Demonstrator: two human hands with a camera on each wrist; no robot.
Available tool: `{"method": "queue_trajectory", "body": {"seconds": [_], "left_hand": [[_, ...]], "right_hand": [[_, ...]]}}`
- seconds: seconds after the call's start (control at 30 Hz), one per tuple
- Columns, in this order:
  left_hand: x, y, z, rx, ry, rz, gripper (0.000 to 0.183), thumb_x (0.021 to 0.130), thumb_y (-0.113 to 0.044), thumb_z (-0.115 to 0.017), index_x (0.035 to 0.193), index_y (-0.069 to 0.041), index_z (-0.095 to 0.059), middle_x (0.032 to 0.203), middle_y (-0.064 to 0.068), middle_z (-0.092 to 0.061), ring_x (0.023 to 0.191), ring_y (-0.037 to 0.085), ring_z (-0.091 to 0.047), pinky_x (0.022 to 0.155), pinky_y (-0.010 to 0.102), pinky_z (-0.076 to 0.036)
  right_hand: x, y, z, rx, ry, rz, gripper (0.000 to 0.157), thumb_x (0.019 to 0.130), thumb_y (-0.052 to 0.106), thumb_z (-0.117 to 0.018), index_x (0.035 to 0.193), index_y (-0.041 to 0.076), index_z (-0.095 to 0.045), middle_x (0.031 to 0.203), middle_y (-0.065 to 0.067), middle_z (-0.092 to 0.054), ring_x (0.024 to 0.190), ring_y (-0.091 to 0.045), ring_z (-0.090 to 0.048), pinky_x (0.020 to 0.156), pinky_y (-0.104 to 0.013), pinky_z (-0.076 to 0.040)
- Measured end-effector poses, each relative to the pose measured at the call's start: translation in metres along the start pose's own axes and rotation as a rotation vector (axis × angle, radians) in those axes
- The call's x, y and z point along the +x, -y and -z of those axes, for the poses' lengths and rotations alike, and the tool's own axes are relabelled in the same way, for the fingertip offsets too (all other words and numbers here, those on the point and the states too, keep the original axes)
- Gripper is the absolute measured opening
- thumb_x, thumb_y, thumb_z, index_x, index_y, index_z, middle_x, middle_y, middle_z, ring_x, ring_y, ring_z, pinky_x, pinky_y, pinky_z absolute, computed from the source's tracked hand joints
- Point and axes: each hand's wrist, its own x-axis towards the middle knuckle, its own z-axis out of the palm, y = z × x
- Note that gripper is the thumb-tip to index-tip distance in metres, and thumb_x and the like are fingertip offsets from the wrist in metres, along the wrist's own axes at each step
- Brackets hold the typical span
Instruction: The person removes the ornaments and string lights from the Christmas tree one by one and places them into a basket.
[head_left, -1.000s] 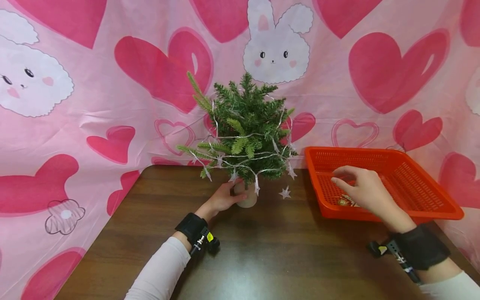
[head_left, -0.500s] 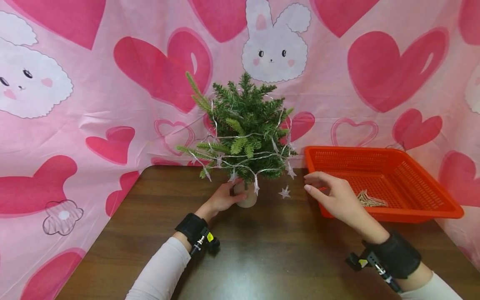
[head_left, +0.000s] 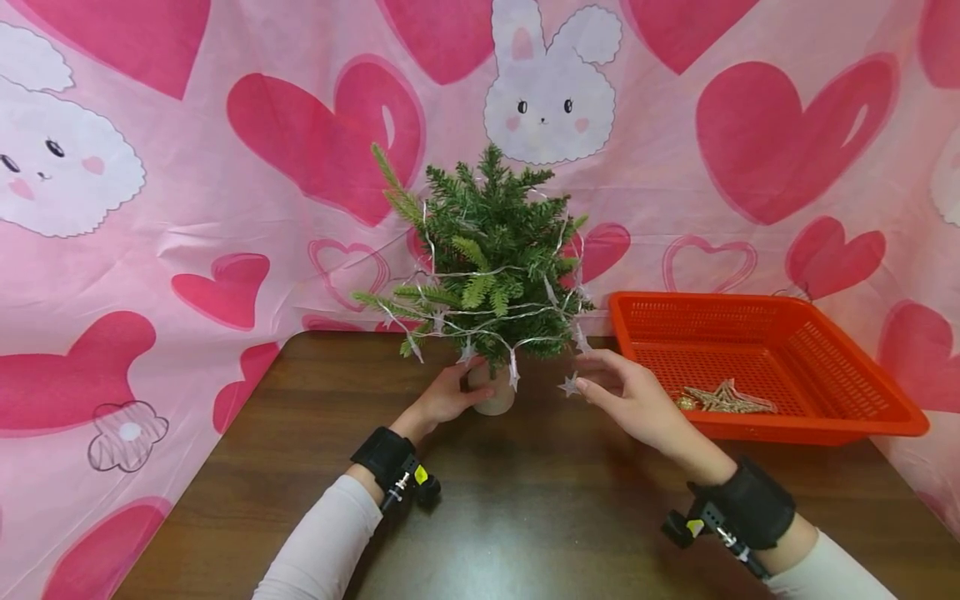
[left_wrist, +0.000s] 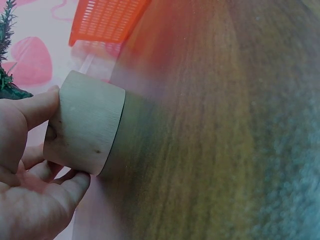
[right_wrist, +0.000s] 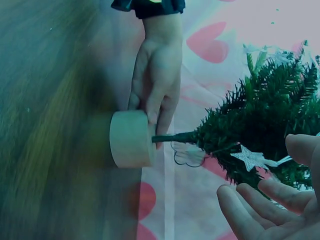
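Note:
A small artificial Christmas tree [head_left: 498, 242] stands upright on the table, wound with a clear string of star lights [head_left: 513, 367]. My left hand [head_left: 444, 395] holds its round wooden base [left_wrist: 85, 125], thumb on one side and fingers on the other. Beside the tree's lower right, my right hand [head_left: 636, 398] reaches in with thumb and fingers apart. A dangling star light [right_wrist: 248, 158] lies between thumb and fingers in the right wrist view, not visibly pinched. From the head view, the thumb tip is right by that star; contact cannot be told.
An orange plastic basket [head_left: 862, 367] sits on the right of the brown wooden table [head_left: 525, 517]. Inside it lie a gold glitter star [head_left: 727, 398] and a small gold bauble [head_left: 686, 402]. Behind everything hangs a pink cloth [head_left: 187, 183] with hearts and rabbits.
My right hand has travelled left from above the basket to the hanging star light, uncovering the gold star and bauble. The left hand keeps its hold on the base.

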Motion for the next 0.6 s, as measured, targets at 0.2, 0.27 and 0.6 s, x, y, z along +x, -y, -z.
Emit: {"method": "queue_trajectory", "body": {"seconds": [0.2,0.27,0.6], "left_hand": [[0.002,0.004,0.0,0.008,0.001,0.012,0.06,0.084,-0.023,-0.07,0.137,-0.008,-0.046,0.14,0.008,-0.048,0.133,0.023,-0.038,0.108,0.044,-0.029],[0.002,0.004,0.0,0.007,0.004,0.019,0.06,0.084,-0.023,-0.07,0.137,-0.009,-0.046,0.14,0.007,-0.047,0.133,0.022,-0.038,0.109,0.043,-0.029],[0.002,0.002,0.001,0.011,0.013,0.029,0.06,0.085,-0.024,-0.069,0.138,-0.009,-0.045,0.142,0.006,-0.045,0.135,0.022,-0.036,0.11,0.043,-0.028]], "right_hand": [[0.004,0.003,-0.008,0.209,0.055,-0.022,0.035,0.09,0.017,-0.063,0.122,0.005,-0.053,0.117,-0.016,-0.061,0.092,-0.018,-0.067,0.076,-0.032,-0.055],[0.005,0.004,-0.01,0.251,0.064,-0.027,0.034,0.091,0.016,-0.061,0.121,0.005,-0.053,0.117,-0.017,-0.061,0.093,-0.017,-0.067,0.076,-0.034,-0.055],[0.005,0.007,-0.014,0.343,0.074,-0.037,0.028,0.092,0.011,-0.059,0.115,-0.002,-0.055,0.11,-0.019,-0.064,0.089,-0.019,-0.068,0.075,-0.036,-0.055]]}}
